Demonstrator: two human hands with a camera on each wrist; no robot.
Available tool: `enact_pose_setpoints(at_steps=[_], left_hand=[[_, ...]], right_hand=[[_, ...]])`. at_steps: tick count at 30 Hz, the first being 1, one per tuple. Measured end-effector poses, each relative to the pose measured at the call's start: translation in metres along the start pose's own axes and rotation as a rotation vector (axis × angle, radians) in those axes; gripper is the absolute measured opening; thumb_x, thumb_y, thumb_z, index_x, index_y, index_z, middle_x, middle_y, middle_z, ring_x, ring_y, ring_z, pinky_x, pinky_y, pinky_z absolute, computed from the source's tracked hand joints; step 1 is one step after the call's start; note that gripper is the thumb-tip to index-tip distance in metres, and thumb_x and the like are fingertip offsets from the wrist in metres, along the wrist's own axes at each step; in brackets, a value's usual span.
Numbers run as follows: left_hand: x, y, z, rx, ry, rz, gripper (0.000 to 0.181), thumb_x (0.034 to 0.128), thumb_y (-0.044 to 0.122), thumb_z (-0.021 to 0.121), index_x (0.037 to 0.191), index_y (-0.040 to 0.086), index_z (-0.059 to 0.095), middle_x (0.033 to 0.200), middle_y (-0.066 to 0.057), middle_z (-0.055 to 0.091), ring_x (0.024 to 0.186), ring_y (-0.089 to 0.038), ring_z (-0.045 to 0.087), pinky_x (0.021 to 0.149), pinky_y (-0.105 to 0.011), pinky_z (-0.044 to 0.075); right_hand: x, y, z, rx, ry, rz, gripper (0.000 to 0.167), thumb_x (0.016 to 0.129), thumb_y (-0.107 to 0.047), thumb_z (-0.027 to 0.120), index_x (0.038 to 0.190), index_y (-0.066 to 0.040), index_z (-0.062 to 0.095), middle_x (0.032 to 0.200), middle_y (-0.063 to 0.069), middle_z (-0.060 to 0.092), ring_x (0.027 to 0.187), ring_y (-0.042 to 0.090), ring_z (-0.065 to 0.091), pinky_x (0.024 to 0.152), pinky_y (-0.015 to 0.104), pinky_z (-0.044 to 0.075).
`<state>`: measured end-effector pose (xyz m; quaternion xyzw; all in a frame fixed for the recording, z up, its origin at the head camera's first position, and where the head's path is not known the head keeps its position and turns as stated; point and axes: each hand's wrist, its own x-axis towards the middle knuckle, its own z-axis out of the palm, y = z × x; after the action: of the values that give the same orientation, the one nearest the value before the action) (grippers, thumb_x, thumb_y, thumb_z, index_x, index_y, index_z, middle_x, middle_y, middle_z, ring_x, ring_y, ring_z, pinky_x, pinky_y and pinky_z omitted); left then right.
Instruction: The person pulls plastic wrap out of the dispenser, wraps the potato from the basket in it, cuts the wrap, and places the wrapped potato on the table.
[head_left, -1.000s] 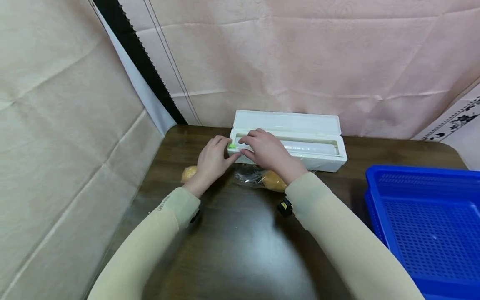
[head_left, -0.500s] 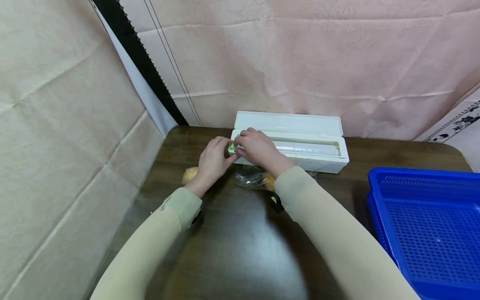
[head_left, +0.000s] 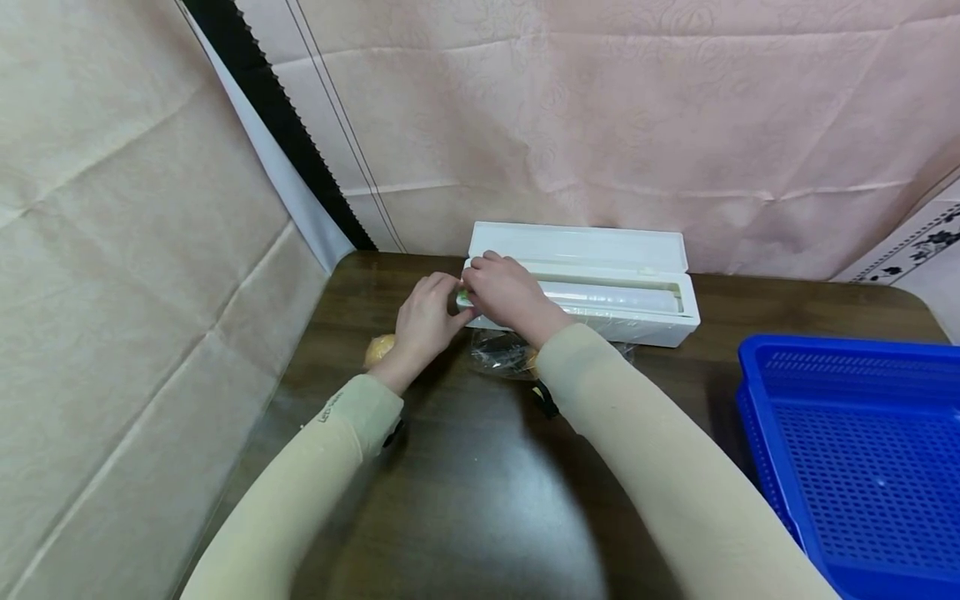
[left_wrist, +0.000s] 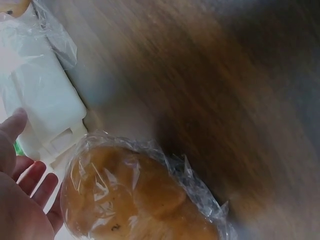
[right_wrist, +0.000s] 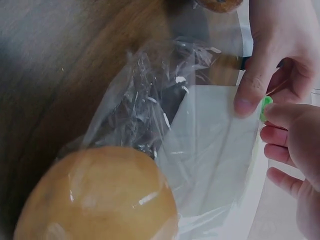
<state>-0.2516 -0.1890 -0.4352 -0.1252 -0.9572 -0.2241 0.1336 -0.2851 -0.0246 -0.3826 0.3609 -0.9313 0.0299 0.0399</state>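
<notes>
A white cling film dispenser box (head_left: 577, 243) stands at the table's back with its lid up. Its roll of clear film (head_left: 615, 297) shows inside. My left hand (head_left: 425, 321) grips the box's left end, thumb on the front face. At that end my right hand (head_left: 506, 292) pinches a small green slide cutter (right_wrist: 266, 109) on the box edge. Clear film (right_wrist: 150, 100) hangs down the front over a rounded yellow-tan item (right_wrist: 100, 195). Another yellow-brown item (left_wrist: 130, 195), wrapped in film, lies beside my left hand; I cannot tell what either one is.
A blue perforated plastic basket (head_left: 862, 342) stands at the table's right side. Pale cloth (head_left: 600, 108) hangs behind the dark wooden table (head_left: 450, 500), and more covers the left side. A black strip with a jagged edge runs down the back-left corner.
My right hand has moved left along the box toward its left end, bringing it close to my left hand. The left hand and the box have barely moved.
</notes>
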Motion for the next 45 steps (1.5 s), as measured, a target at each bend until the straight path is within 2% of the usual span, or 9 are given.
enact_pose_setpoints(at_steps=[9, 20, 30, 36, 45], left_hand=[[0.0, -0.002, 0.001, 0.02, 0.028, 0.033, 0.04, 0.0916, 0.034, 0.088, 0.116, 0.005, 0.074, 0.123, -0.01, 0.071, 0.112, -0.029, 0.064, 0.085, -0.046, 0.06], [0.0, 0.0, 0.0, 0.053, 0.003, 0.025, 0.039, 0.0942, 0.037, 0.085, 0.117, 0.008, 0.073, 0.127, -0.007, 0.07, 0.114, -0.027, 0.063, 0.084, -0.045, 0.06], [0.0, 0.003, -0.001, 0.073, -0.017, 0.016, 0.038, 0.0944, 0.037, 0.084, 0.116, 0.008, 0.073, 0.129, -0.008, 0.069, 0.114, -0.027, 0.061, 0.084, -0.045, 0.061], [-0.001, 0.003, -0.002, 0.101, -0.019, 0.017, 0.037, 0.0944, 0.036, 0.085, 0.116, 0.007, 0.073, 0.13, -0.008, 0.069, 0.113, -0.026, 0.061, 0.085, -0.044, 0.061], [-0.001, 0.006, -0.002, 0.106, -0.017, 0.041, 0.039, 0.094, 0.037, 0.085, 0.115, 0.006, 0.073, 0.127, -0.008, 0.069, 0.112, -0.026, 0.062, 0.082, -0.043, 0.061]], right_hand=[[-0.005, 0.007, -0.002, -0.041, -0.022, -0.008, 0.018, 0.107, -0.016, 0.061, 0.113, -0.004, 0.073, 0.116, 0.01, 0.072, 0.11, 0.03, 0.062, 0.093, 0.044, 0.056], [-0.007, 0.012, -0.005, -0.022, -0.051, -0.026, 0.013, 0.107, -0.018, 0.063, 0.103, -0.007, 0.071, 0.109, 0.009, 0.07, 0.105, 0.028, 0.061, 0.088, 0.043, 0.056], [-0.012, 0.018, -0.01, -0.023, -0.081, -0.028, 0.012, 0.105, -0.017, 0.065, 0.104, -0.006, 0.071, 0.109, 0.01, 0.07, 0.106, 0.03, 0.061, 0.092, 0.045, 0.055], [-0.025, 0.031, -0.013, -0.044, -0.082, -0.036, 0.009, 0.101, -0.013, 0.065, 0.098, -0.006, 0.07, 0.105, 0.011, 0.069, 0.104, 0.032, 0.062, 0.093, 0.047, 0.055], [-0.039, 0.046, -0.023, -0.111, -0.142, -0.092, 0.012, 0.099, -0.012, 0.064, 0.102, -0.002, 0.07, 0.105, 0.014, 0.07, 0.102, 0.034, 0.062, 0.09, 0.048, 0.056]])
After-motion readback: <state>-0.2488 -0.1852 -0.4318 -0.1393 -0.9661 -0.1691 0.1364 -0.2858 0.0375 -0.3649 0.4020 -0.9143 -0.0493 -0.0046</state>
